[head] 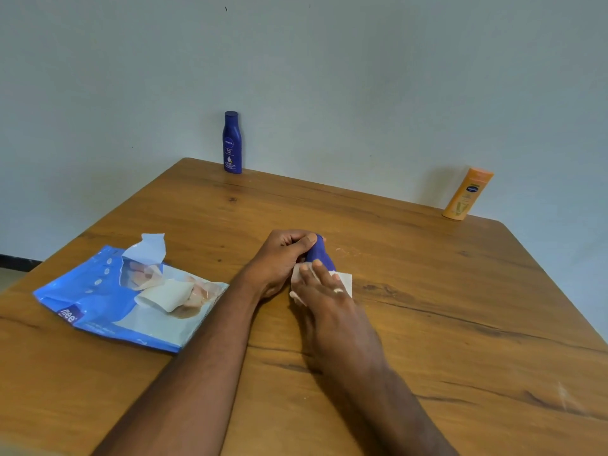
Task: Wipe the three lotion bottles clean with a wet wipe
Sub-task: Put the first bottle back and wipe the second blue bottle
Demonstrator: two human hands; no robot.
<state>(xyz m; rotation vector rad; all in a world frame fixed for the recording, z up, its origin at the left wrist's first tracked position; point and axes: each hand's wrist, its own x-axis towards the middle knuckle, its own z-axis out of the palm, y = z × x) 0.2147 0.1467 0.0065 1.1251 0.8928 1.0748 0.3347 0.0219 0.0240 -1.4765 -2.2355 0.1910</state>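
From the head view, the left hand (283, 255) is curled closed around the upper end of a small dark blue bottle (318, 256), its thumb lying across the top. The right hand (329, 291) lies over the lower part of the same bottle with the fingers nearly straight, pressing a white wipe (343, 279) against it. Both forearms reach forward over the wooden table (427, 307) and meet near its middle. A second blue bottle (232, 143) stands upright at the far edge, and an orange bottle (467, 194) stands at the far right corner. An opened blue pack of wipes (108, 301) lies on the left.
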